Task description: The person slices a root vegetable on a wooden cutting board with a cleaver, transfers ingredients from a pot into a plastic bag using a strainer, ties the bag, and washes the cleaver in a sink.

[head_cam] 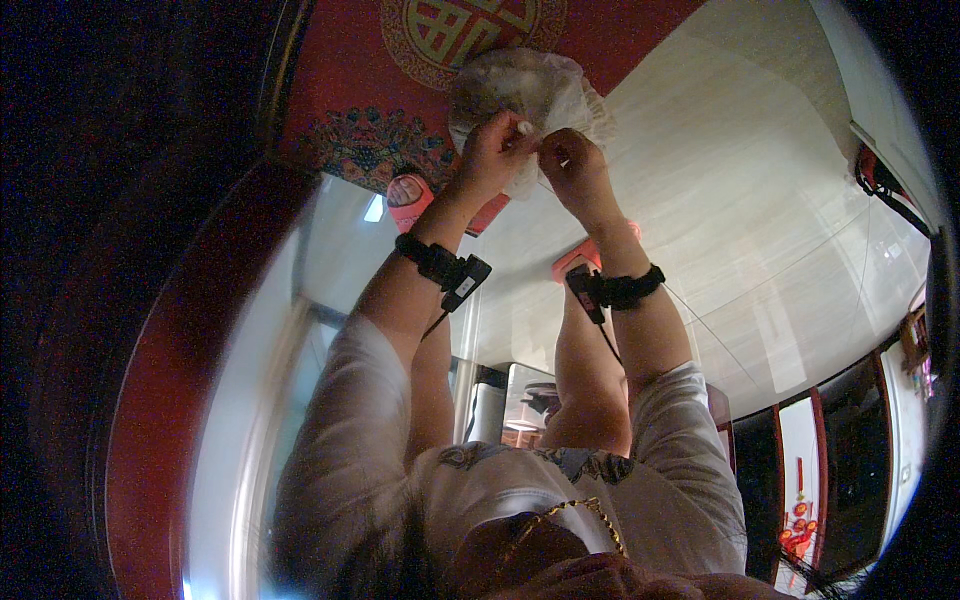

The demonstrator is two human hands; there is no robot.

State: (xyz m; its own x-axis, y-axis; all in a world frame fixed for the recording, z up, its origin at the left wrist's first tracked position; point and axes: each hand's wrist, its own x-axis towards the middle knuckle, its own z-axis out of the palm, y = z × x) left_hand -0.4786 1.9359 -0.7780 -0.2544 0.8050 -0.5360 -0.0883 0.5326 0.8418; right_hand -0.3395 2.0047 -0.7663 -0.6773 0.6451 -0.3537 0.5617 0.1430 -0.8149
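Observation:
My left hand (pixel 496 154) is raised in front of me, its fingertips pinched on a small white object (pixel 524 128) too small to make out. My right hand (pixel 576 171) is close beside it, fingers curled inward and the fingertips of both hands nearly meeting. A white spot shows among the right fingers; whether it is a held piece or a gap is unclear. Just beyond and beneath both hands is a translucent plastic bag (pixel 559 82), crumpled and bulging, with darker contents blurred inside. The hands partly cover its near side.
Under the bag lies a red mat (pixel 330 75) with a gold emblem and floral pattern. Pale glossy floor tiles (pixel 720 187) spread to the right. Pink slippers (pixel 409 214) are on my feet. A dark red edge (pixel 161 390) curves along the left. Cables hang from both wrist straps.

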